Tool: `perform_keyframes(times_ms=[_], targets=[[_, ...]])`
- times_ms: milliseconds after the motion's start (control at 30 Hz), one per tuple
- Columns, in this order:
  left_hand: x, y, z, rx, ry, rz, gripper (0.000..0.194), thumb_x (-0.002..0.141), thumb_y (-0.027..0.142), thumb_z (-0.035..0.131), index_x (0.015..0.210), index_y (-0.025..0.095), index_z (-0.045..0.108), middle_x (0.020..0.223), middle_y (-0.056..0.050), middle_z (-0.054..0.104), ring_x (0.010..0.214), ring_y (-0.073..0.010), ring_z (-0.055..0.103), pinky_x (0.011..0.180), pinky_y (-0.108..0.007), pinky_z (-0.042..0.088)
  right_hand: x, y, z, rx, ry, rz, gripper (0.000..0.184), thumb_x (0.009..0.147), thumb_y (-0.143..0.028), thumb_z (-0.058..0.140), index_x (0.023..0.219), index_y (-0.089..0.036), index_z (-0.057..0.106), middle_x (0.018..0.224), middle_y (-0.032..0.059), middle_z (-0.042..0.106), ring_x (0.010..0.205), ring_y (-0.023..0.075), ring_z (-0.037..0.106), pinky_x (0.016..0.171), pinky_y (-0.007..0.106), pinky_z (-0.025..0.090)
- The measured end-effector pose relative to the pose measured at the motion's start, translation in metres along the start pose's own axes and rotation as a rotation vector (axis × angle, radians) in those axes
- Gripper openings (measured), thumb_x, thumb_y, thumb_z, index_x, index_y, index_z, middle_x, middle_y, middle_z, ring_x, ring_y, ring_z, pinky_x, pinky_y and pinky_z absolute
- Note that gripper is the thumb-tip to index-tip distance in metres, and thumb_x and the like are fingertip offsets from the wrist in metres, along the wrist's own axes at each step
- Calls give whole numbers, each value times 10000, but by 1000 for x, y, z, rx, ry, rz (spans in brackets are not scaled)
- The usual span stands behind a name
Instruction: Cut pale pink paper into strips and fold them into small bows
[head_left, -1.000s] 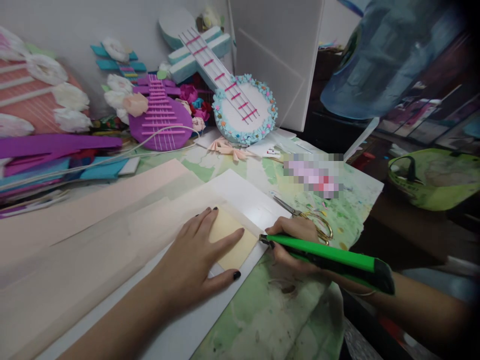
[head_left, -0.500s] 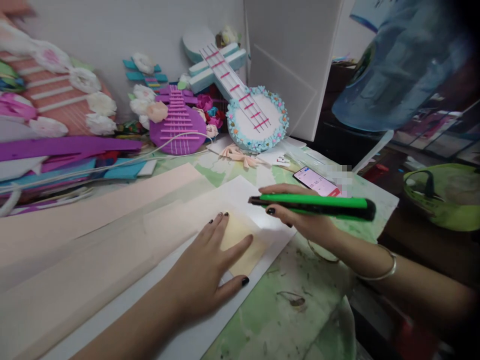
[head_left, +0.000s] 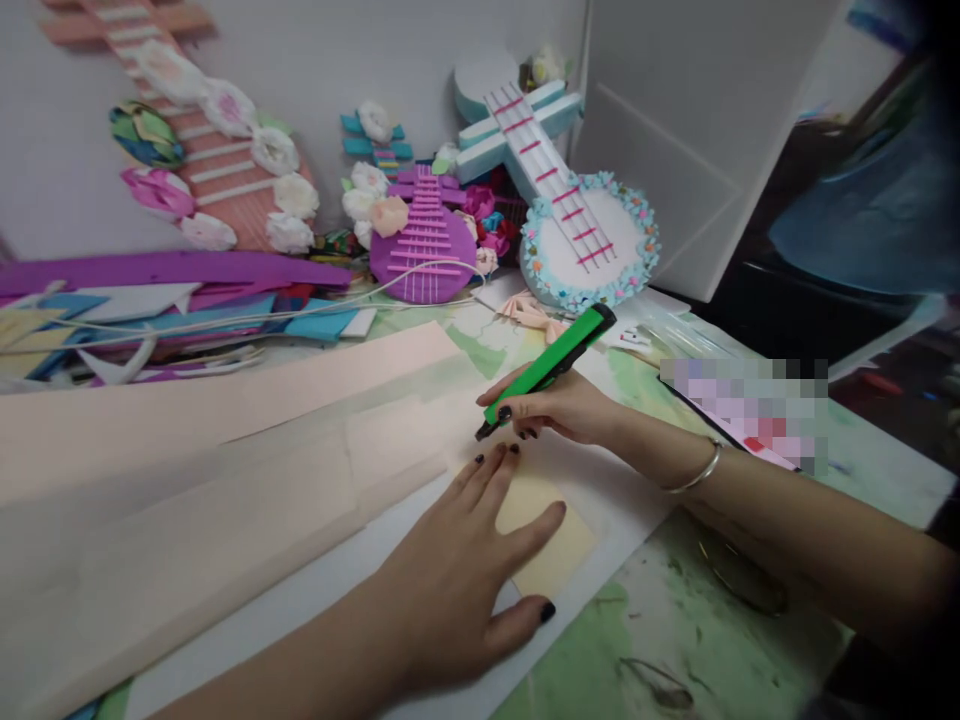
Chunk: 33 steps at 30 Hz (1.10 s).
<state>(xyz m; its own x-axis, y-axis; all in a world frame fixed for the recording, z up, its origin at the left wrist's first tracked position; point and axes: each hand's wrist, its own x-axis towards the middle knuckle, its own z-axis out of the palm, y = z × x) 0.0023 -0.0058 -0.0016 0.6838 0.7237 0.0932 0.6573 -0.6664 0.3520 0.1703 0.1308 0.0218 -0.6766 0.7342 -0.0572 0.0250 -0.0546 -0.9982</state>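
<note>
My left hand lies flat with its fingers spread, pressing a small pale yellow sheet onto a larger white sheet. Just beyond those fingertips, my right hand grips a green utility knife. The knife slants, its black butt end up to the right and its dark tip down at the far edge of the yellow sheet. Whether the tip touches the sheet I cannot tell. Pale pink sheets, partly under a translucent layer, stretch to the left of my left hand.
Behind stand a blue-and-white model string instrument, a purple one and a pink one with paper flowers. Coloured foam scraps and a white cable lie at the back left. A partly blurred-out phone rests at right.
My right hand has brought the knife left and down to my left fingertips, turning it from level to slanting. My left hand stays on the yellow sheet. The view has shifted left.
</note>
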Motion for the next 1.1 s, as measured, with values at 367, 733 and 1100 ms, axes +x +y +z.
perform_keyframes(times_ms=[367, 733, 1100], targets=[[0, 1, 1, -36, -1, -17, 741, 822, 480, 586, 1469, 314, 263, 1576, -114, 67, 1418, -412, 87, 1091, -609, 243, 2, 12, 9, 175, -32, -13, 262, 777, -303, 601, 950, -142, 716, 727, 40, 661, 471, 69, 392, 424, 221, 268], [-1, 2, 3, -12, -9, -18, 743, 814, 440, 601, 1466, 311, 270, 1576, -126, 53, 1407, -436, 107, 1073, -629, 257, 1, 12, 11, -72, 143, -215, 343, 829, -339, 605, 1124, -166, 632, 686, 10, 635, 551, 94, 514, 488, 204, 414], [3, 3, -4, -23, -8, -7, 701, 817, 457, 592, 1446, 297, 328, 1563, -110, 155, 1410, -414, 136, 1088, -620, 238, -7, 7, 12, -81, -8, -119, 139, 790, -252, 643, 879, -146, 654, 569, -19, 617, 525, 94, 544, 515, 208, 428]])
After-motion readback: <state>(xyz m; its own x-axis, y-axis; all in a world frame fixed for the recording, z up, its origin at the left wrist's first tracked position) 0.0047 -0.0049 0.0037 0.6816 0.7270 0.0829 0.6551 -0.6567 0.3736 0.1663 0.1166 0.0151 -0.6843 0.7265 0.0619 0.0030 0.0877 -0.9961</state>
